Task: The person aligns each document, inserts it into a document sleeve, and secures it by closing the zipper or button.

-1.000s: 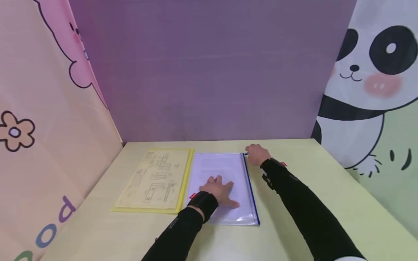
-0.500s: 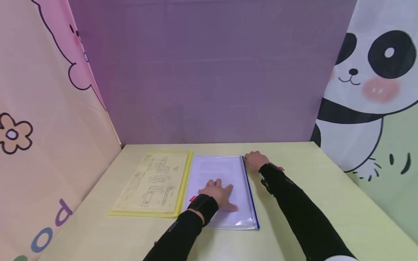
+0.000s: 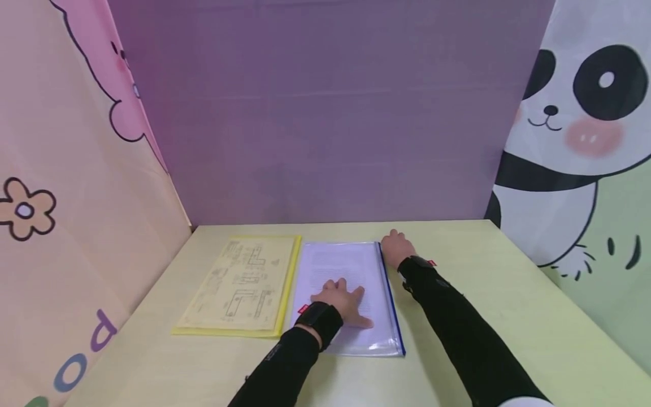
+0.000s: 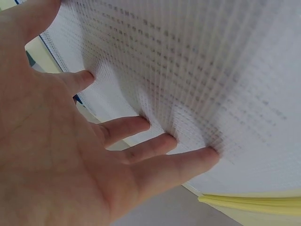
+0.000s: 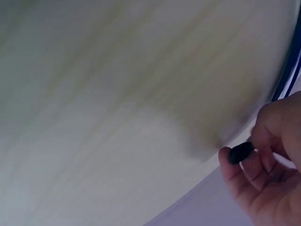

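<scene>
A clear zip pouch [image 3: 351, 271] with a blue zipper edge [image 3: 387, 288] lies on the table with a printed sheet inside. My left hand [image 3: 342, 301] presses flat on it with fingers spread [image 4: 155, 141] over the text. My right hand [image 3: 396, 245] is at the pouch's far right corner and pinches the dark zipper pull [image 5: 241, 152] between thumb and fingers. To the left lies a yellow folder [image 3: 243, 285] with line drawings on it.
The pale yellow table [image 3: 508, 305] is bounded by a purple back panel [image 3: 325, 113], a pink cartoon panel [image 3: 66, 186] on the left and a panda panel [image 3: 585, 141] on the right. Bare tabletop lies to the right of the pouch.
My right hand has shifted slightly left and nearer along the zipper's far end. My left hand stays pressed on the pouch. The head view moved a little.
</scene>
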A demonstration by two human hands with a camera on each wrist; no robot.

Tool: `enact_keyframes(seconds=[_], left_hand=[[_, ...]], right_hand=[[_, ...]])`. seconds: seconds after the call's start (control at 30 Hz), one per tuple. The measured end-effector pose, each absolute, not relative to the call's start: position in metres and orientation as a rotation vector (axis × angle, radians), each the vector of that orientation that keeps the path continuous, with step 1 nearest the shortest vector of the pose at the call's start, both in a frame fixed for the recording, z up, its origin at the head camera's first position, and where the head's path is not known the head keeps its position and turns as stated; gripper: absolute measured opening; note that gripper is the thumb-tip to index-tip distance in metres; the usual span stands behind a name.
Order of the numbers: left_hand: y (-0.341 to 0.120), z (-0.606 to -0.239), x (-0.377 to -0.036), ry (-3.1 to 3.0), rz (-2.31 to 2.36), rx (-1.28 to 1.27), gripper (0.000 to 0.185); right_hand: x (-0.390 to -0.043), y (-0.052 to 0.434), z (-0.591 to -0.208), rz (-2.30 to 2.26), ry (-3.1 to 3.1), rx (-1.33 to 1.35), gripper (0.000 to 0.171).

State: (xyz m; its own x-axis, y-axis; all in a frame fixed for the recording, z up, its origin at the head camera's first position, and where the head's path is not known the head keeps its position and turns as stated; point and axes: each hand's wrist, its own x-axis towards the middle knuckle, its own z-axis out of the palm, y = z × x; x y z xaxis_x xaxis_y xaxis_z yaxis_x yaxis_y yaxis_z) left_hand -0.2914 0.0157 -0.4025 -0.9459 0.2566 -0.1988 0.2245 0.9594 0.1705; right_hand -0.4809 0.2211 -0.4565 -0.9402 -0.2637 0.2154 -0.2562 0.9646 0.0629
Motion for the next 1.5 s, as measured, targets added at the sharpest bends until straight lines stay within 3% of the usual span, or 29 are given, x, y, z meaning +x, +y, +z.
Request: enact_keyframes(seconds=[0.27, 0.43, 0.57, 0.83, 1.03, 1.5], left_hand=[[0.019, -0.404, -0.291, 2.887, 0.201, 0.352, 0.079], [0.018, -0.404, -0.292, 2.888, 0.194, 0.33, 0.079], [0.018, -0.404, -0.293, 2.887, 0.2, 0.329, 0.078], [0.017, -0.403, -0.293, 2.881, 0.206, 0.344, 0.079], [0.014, -0.402, -0.292, 2.884, 0.213, 0.348, 0.079], [0.015, -0.4, -0.292, 2.871, 0.208, 0.351, 0.079]], right_hand=[[-0.47, 0.215, -0.449, 0.081, -2.921, 0.409, 0.016], [-0.469, 0.205, -0.447, 0.083, -2.981, 0.375, 0.025], [-0.47, 0.201, -0.447, 0.005, -3.01, 0.36, 0.028], [-0.469, 0.202, -0.449, -0.205, -2.982, 0.435, 0.019], [-0.466, 0.207, -0.453, -0.235, -2.95, 0.513, 0.029], [-0.432, 0.202, -0.443, -0.202, -2.993, 0.546, 0.016]])
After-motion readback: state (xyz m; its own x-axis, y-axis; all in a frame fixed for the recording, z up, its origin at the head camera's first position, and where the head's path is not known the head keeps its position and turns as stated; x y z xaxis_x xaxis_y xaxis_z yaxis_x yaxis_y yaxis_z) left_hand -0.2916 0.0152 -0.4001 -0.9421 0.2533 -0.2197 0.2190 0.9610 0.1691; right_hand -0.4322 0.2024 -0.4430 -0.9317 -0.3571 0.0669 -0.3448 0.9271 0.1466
